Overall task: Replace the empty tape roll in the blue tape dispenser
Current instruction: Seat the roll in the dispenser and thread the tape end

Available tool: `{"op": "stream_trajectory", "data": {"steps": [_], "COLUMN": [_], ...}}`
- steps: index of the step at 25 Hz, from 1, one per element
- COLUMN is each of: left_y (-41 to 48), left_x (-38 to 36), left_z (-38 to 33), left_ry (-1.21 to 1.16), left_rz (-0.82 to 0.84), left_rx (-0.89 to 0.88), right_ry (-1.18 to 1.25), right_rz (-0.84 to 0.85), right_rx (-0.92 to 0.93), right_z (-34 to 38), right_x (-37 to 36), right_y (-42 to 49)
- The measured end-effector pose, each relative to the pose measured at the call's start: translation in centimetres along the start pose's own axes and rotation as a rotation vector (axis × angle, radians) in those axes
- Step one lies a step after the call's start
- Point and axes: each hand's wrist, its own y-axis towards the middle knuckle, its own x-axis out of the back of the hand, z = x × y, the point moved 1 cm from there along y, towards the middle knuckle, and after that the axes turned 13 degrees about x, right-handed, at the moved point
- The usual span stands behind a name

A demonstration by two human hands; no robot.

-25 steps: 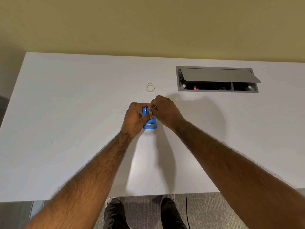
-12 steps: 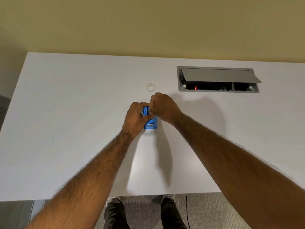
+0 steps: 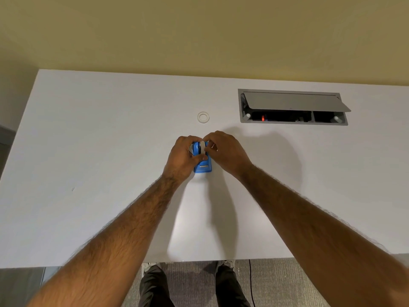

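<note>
A big white surface (image 3: 88, 173) fills most of the view, and a plain yellow wall (image 3: 199, 29) stands behind it. The blue tape dispenser (image 3: 203, 161) sits flat on the surface, near its middle. The left hand (image 3: 182, 157) wraps around the left side of the dispenser and grips it. The right hand (image 3: 225, 151) comes in from the dispenser's right side, and its fingertips (image 3: 207, 149) pinch a white tape roll (image 3: 201, 147) that sits in the top of the dispenser. A small see-through ring, the empty tape roll (image 3: 203, 117), lies flat on the surface just past the dispenser, not touching it. Farther back and to the right of the dispenser, a grey cable box (image 3: 293, 107) is set into the surface, with its lid tipped up and a tiny red light inside. Below the near edge of the surface, grey carpet (image 3: 276, 284) and dark trouser legs (image 3: 155, 289) show.
</note>
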Motion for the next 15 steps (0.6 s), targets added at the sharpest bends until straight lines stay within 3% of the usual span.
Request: {"op": "stream_trajectory", "data": {"steps": [15], "left_y": [0.0], "left_x": [0.6], "left_z": [0.3], "left_ry": [0.002], "left_rz": [0.058], "left_rx": [0.023], "right_ry": [-0.173], "right_rz": [0.01], "right_rx": [0.046], "right_z": [1.4], "right_x": [0.3], "right_y": [1.1]}}
